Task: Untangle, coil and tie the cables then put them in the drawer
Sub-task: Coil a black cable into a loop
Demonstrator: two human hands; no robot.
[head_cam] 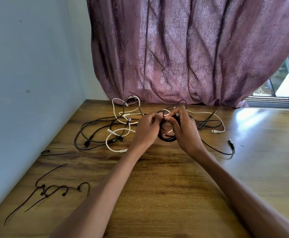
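Across the far half of the wooden table, below a mauve patterned curtain, sprawls a tangle of cables: thin black leads and white braided ones looped over each other, plug ends poking out. Above its middle, the left hand and right hand meet, fingers curled and pinching a small black coil of several turns, held between them. Near the left edge lie loose black cable ties.
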